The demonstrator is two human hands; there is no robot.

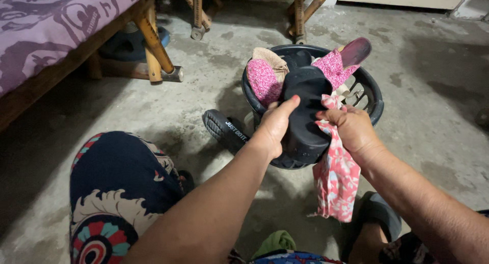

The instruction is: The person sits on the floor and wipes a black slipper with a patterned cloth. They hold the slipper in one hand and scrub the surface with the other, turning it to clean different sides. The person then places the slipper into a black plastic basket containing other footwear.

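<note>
Gripping black slipper (304, 111): left hand (275, 126); right hand (351, 129) clutching pink cloth (336, 177).

The flat rubber sandal (304, 114) is plain black. The thin cotton cloth (336, 180) is pink with a white and pale blue flower pattern. The round plastic basket (374, 98) is dark navy. The two soft slippers (265, 80) are pink with small white speckles. The concrete floor (204, 86) is grey and stained.
</note>
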